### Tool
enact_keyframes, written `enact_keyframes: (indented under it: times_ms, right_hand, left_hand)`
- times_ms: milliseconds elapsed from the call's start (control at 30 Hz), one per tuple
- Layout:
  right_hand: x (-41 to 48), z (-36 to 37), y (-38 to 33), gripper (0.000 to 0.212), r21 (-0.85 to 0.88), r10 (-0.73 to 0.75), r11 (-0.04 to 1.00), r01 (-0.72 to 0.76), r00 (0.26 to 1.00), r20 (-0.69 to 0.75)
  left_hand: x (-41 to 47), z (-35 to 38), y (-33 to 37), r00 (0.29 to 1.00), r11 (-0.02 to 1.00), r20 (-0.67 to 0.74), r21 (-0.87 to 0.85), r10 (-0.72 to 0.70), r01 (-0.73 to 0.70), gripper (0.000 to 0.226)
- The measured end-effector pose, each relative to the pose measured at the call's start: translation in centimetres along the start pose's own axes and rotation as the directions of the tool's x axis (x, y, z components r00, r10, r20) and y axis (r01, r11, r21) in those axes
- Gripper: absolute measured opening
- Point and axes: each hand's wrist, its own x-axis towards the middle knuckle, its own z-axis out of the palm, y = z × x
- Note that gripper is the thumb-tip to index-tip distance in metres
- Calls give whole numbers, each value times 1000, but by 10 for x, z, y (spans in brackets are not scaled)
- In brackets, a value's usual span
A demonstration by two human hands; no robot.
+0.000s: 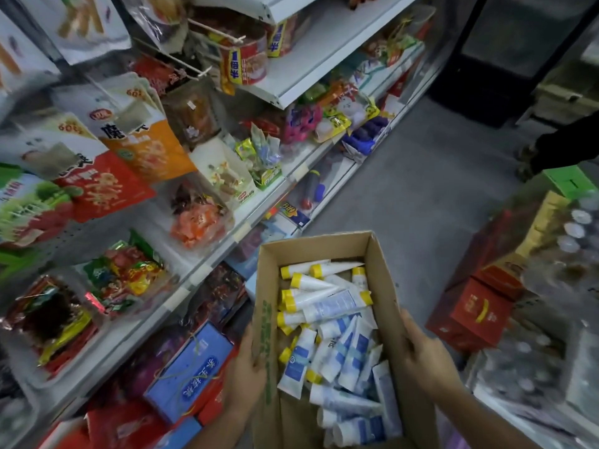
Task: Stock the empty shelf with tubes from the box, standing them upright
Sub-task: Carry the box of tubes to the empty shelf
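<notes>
An open cardboard box [327,247] is carried in front of me, low in the head view. Inside lie several white and blue tubes [337,345] with yellow caps, piled loosely on their sides. My left hand [244,374] grips the box's left wall, thumb over the rim. My right hand [421,348] grips the right wall the same way. No empty shelf shows in this view; the shelves [207,267] to the left are full of goods.
Snack bags hang on pegs at the upper left. Blue and red gift boxes [191,371] stand on the floor by the shelf. Red cartons [476,309] and packed bottles are on the right. Grey floor [421,176] runs ahead, where a person's dark sleeve shows far right.
</notes>
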Motion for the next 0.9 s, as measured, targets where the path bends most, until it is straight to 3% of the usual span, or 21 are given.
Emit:
enact_keyframes:
  times_ms: [233, 433, 600, 900]
  right_hand:
    - [60, -19, -11, 89, -75, -52, 996, 57, 996, 73]
    - [116, -30, -22, 84, -82, -144, 984, 156, 979, 145]
    - [165, -32, -31, 83, -69, -189, 976, 208, 958, 218]
    - [245, -23, -51, 85, -152, -330, 908, 390, 890, 314]
  left_hand:
    - [27, 3, 18, 994, 995, -62, 44, -86, 89, 80]
    - [28, 7, 56, 973, 990, -187, -41, -138, 132, 65]
    - [40, 19, 64, 927, 953, -223, -95, -301, 286, 48]
    - [61, 33, 67, 860, 907, -300, -224, -413, 357, 61]
